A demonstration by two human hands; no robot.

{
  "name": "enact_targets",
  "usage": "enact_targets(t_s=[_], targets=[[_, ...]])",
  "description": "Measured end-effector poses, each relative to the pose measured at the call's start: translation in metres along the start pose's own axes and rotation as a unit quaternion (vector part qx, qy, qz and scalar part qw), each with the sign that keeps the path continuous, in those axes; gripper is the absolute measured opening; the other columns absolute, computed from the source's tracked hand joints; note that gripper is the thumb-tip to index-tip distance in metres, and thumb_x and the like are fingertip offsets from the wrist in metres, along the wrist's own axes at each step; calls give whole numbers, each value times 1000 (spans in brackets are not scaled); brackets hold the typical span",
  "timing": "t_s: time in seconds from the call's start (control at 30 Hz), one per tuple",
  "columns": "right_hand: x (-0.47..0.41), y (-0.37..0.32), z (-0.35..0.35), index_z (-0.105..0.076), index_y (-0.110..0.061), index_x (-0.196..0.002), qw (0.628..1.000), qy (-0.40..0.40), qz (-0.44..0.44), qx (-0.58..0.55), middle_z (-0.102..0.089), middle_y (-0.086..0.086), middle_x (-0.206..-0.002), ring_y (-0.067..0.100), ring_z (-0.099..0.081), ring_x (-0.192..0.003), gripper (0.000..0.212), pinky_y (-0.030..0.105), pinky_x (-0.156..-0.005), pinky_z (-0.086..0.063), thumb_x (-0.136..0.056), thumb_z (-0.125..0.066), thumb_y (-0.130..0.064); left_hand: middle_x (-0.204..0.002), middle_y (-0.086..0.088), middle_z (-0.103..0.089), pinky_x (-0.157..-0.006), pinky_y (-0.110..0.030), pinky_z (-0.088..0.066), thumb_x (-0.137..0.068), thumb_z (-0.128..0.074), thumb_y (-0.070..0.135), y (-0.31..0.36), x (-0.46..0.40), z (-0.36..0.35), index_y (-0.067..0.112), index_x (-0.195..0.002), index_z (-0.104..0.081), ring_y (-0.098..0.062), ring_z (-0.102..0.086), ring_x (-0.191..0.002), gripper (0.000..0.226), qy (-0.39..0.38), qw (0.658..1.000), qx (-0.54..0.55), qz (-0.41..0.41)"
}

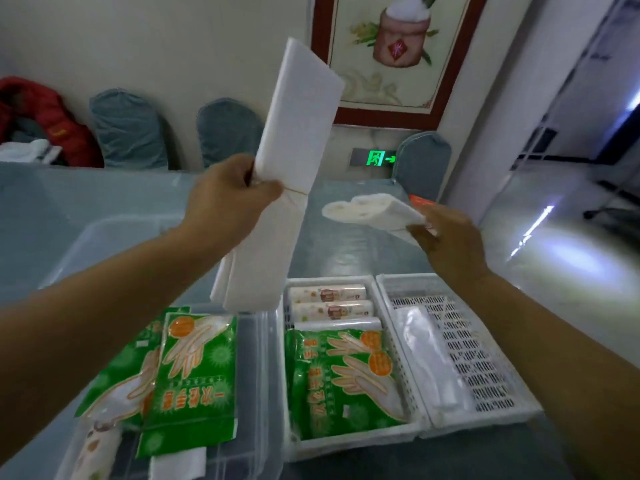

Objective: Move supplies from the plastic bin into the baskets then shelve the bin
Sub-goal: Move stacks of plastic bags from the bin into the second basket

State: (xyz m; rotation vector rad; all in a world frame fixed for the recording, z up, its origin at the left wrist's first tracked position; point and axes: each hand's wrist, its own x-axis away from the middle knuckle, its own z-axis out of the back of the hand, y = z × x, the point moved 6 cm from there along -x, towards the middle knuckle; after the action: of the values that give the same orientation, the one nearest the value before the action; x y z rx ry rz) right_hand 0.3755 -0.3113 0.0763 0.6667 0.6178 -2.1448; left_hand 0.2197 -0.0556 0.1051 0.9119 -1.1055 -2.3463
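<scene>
My left hand [231,199] grips a long white bundle of folded bags [291,140] around its tied middle, held upright above the clear plastic bin [258,358]. My right hand [450,237] holds a second white bundle [370,211] flat, pointing left, above the table. The bin at lower left holds green glove packets [197,375], a tissue pack and a white bundle. The left white basket [346,441] holds tissue packs [329,294] and green glove packets [346,372]. The right white basket [485,344] holds a clear plastic packet [429,358].
A glass-topped table [346,251] carries the bin and baskets. Blue-grey chairs [128,129] line its far side, one with a red jacket [45,116]. A framed picture [398,53] hangs on the wall. Open floor lies to the right.
</scene>
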Motion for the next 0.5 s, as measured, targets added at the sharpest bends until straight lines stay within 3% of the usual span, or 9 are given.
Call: enact_targets(t_s=[0.13,0.23,0.37,0.43,0.5], targets=[[36,106,2,-58,-13,-119,982,-57,-178,-26,-67,13,-95,31,-61,-88,34,39,-74,-47,-87,-59,-22,-82,13,-63,-59,-24,-46,-76,-65,36,19,-11,-93,28,-95,-59,-8,-61,-73,21,-64,992,100,47],[74,183,-2,-59,-17,-99,954,-106,-273,-62,-58,4,-80,28,-57,-77,14,32,-62,-40,-86,-56,-22,-81,13,-63,-55,-20,-44,-78,-65,27,20,-12,-176,26,-96,-60,-7,-61,-72,18,-95,981,139,98],[124,259,-27,-53,-14,-83,919,-174,-342,-96,-59,3,-77,23,-55,-71,6,27,-52,-34,-86,-56,-18,-76,6,-62,-49,-15,-43,-78,-64,16,14,-8,-280,19,-91,-62,-5,-57,-65,13,-117,972,128,157],[144,281,-45,-51,-17,-82,905,-193,-362,-117,-58,1,-77,19,-54,-69,7,25,-51,-34,-86,-56,-17,-79,-2,-64,-53,-21,-44,-78,-63,15,8,-2,-320,16,-90,-63,-10,-57,-64,13,-115,970,113,184],[165,295,-64,-54,-15,-87,887,-215,-384,-140,-61,3,-85,21,-57,-74,3,29,-58,-42,-86,-56,-17,-82,-5,-65,-60,-27,-46,-77,-63,16,-1,9,-352,16,-88,-64,-17,-59,-69,12,-112,964,101,217]])
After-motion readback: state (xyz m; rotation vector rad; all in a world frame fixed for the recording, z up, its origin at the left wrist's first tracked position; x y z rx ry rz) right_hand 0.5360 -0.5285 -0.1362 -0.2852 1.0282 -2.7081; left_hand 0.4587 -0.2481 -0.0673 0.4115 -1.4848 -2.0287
